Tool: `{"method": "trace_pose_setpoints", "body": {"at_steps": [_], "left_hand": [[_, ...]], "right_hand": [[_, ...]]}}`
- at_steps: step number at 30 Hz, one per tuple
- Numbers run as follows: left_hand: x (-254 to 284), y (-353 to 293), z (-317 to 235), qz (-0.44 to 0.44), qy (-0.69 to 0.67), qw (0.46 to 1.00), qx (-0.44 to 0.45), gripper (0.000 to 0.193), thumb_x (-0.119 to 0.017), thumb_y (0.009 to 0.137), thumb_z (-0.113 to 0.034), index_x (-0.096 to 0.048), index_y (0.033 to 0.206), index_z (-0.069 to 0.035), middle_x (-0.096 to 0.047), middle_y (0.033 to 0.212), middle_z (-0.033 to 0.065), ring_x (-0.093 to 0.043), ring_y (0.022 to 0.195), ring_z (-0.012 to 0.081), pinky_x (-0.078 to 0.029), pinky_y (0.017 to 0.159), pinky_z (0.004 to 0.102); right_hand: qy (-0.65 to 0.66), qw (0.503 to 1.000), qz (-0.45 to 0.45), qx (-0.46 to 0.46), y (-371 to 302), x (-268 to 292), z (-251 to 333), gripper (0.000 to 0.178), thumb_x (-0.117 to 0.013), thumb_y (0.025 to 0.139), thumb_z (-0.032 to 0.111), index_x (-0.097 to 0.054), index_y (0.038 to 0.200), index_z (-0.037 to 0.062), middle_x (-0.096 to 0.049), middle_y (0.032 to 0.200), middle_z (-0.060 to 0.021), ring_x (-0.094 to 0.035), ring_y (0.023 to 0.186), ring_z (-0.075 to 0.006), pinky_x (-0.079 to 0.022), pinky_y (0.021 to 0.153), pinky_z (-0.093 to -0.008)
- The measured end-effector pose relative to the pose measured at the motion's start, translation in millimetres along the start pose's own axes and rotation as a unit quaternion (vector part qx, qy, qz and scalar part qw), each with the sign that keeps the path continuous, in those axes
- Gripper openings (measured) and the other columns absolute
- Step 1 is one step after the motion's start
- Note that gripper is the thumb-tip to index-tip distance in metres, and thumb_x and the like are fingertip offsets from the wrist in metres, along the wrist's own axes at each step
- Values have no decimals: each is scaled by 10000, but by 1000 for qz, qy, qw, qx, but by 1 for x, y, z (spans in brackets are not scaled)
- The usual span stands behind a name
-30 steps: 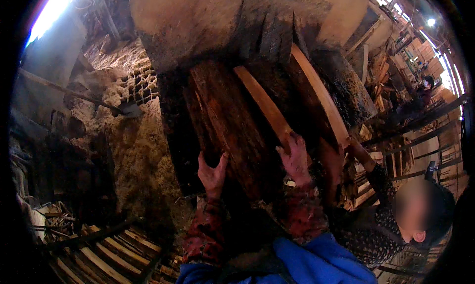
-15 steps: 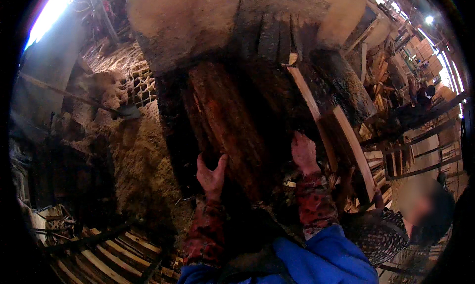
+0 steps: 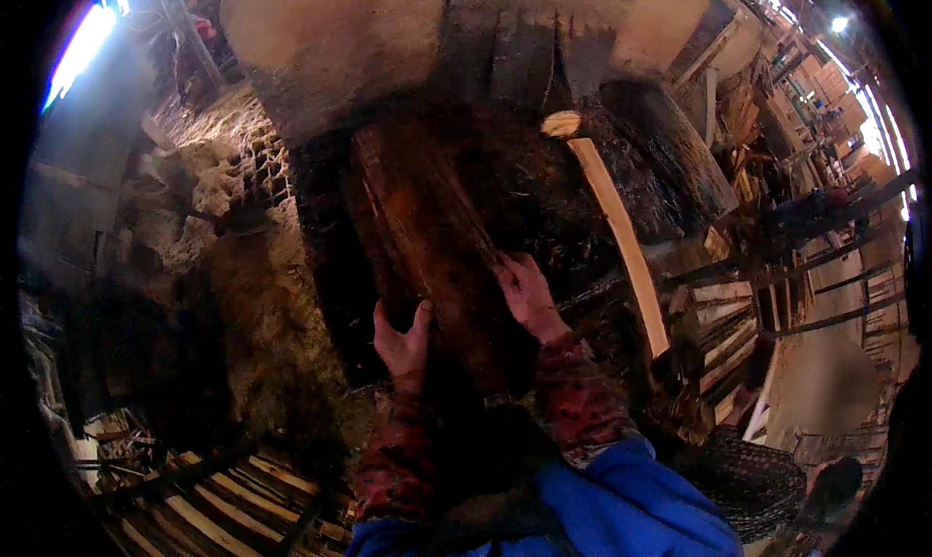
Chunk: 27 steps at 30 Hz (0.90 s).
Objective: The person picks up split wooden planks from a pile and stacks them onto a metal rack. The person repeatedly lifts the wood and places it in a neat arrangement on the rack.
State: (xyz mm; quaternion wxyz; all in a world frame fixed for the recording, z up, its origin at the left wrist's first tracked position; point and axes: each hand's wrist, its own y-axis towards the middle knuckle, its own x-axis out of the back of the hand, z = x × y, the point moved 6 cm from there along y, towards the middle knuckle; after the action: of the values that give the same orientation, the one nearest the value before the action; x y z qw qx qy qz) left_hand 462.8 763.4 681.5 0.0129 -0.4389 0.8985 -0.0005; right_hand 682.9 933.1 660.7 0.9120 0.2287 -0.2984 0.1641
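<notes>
A long, dark reddish-brown slab of wood lies lengthwise in front of me, on a dark surface. Near its lower left edge is my left hand, thumb and fingers spread wide apart in a V. My right hand is at the slab's right edge, its fingers bent against that edge; the fingertips are partly lost in shadow. Right of the slab, a pale freshly cut strip of wood slopes down toward me. A pale, cut wood end shows just beyond its upper tip.
A co-worker in a dark patterned garment is at the lower right. Sawdust is heaped left of the slab. Slatted wood pieces lie at lower left, and a thick dark timber stands at the upper right.
My right hand has moved left, from beside the pale strips to the slab's edge. One of two pale strips is gone from its place. The co-worker has shifted downward.
</notes>
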Motion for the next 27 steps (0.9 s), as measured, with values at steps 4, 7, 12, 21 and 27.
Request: {"method": "trace_pose_setpoints", "body": {"at_steps": [4, 7, 12, 21, 27], "left_hand": [[22, 1, 0, 23, 29, 999, -3, 624, -751, 784, -247, -461, 1242, 63, -583, 1146, 162, -551, 1034, 234, -451, 898, 379], [20, 2, -7, -14, 10, 1000, 10, 646, -751, 787, -250, -445, 1255, 74, -567, 1161, 169, -544, 1032, 216, -449, 903, 375], [3, 2, -10, -12, 21, 1000, -3, 667, -753, 785, -236, -426, 1265, 91, -558, 1164, 164, -540, 1020, 192, -457, 891, 350], [30, 0, 4, -21, 39, 999, 26, 611, -753, 776, -185, -454, 1237, 83, -618, 1089, 137, -562, 969, 168, -456, 864, 300], [8, -10, -41, -49, 69, 996, 7, 609, -764, 761, -184, -463, 1215, 90, -632, 1059, 142, -580, 964, 174, -461, 863, 308]], "right_hand": [[-53, 998, -16, 38, 7, 16, 33, 458, -594, 882, 277, -417, 1296, 189, -449, 1283, -65, -463, 1110, -294, -425, 920, -432], [-231, 967, -104, -27, 26, 122, 14, 568, -672, 815, 350, -429, 1293, 160, -471, 1212, -140, -456, 1085, -360, -405, 932, -500], [-330, 935, 7, -127, -32, 197, -108, 646, -680, 741, 285, -449, 1303, 65, -497, 1189, -218, -471, 1090, -426, -386, 921, -498], [-70, 952, 66, -292, -121, 170, -40, 497, -578, 903, 323, -456, 1335, 110, -470, 1319, -130, -490, 1172, -305, -388, 1005, -454], [-47, 940, 85, -326, -164, 188, -11, 457, -620, 883, 283, -499, 1301, 145, -440, 1340, -120, -482, 1184, -288, -463, 937, -394]]}}
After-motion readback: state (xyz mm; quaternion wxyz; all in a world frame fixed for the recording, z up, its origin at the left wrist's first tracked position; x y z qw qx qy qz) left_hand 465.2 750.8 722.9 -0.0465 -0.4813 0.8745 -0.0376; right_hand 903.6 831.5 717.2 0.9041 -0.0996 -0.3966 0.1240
